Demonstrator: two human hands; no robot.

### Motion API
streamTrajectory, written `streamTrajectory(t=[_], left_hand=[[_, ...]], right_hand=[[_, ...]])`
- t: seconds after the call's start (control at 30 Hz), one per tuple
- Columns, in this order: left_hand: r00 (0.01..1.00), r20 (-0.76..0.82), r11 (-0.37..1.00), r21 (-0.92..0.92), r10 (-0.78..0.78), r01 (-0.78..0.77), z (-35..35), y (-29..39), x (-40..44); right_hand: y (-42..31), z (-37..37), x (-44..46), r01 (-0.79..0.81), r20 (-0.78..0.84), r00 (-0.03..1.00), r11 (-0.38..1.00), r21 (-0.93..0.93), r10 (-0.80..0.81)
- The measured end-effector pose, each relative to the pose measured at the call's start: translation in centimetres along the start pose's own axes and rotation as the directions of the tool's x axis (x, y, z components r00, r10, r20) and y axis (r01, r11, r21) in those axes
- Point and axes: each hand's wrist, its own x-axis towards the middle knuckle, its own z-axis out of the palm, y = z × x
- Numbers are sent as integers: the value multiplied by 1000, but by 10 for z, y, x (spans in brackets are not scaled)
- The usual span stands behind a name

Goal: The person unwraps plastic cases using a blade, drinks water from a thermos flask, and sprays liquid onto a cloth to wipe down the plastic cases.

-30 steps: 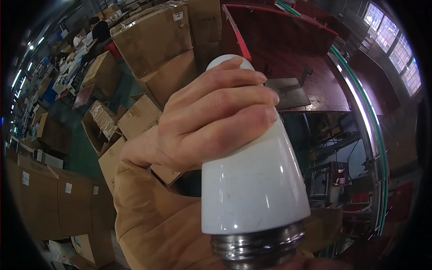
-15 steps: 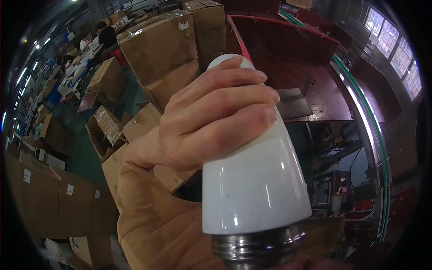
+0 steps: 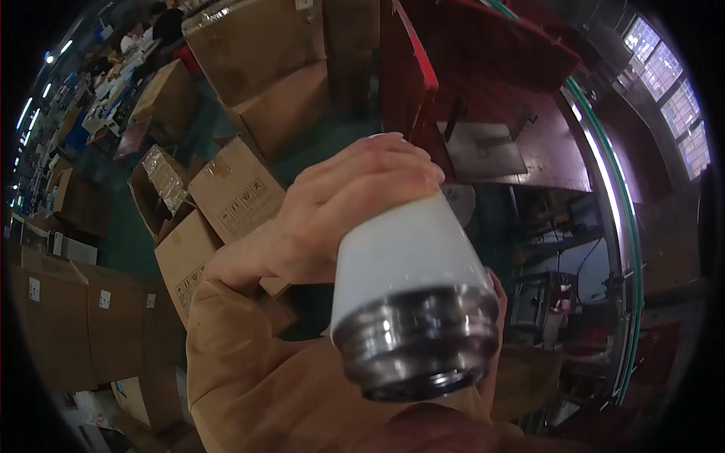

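A white vacuum flask is tilted with its bare steel threaded neck facing down and toward me. My left hand is closed over its upper end, fingers wrapped across the white body. Behind the flask's right side, a strip of my right hand shows close against it. Its fingers are mostly hidden, so its grip cannot be made out. The open mouth of the flask shows dark at the bottom.
Cardboard boxes stand on the green floor at left, with taller cartons behind. To the right is a dark red bench holding a metal plate. People work at a far-left table.
The flask has tipped so that its steel neck and mouth turn toward me, and its upper end is lower in view. My left hand has moved down with it. The camera view has shifted.
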Motion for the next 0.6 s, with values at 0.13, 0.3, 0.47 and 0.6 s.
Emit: streamTrajectory(t=[0.13, 0.3, 0.47, 0.6], left_hand=[[927, 42, 908, -187, -373, 374, 22, -9, -42], [797, 30, 751, -315, -603, 580, 49, -20, -94], [666, 77, 645, -191, -742, 740, 60, -11, -120], [588, 117, 576, -123, -800, 808, 76, -13, -141]], right_hand=[[-21, 12, 2, 128, 162, 980, 988, -88, -113], [-54, 49, -5, 93, 141, 988, 978, -188, -67], [-95, 91, -7, 251, 334, 935, 884, -395, -117], [-123, 142, -5, 504, 599, 790, 695, -513, -131]])
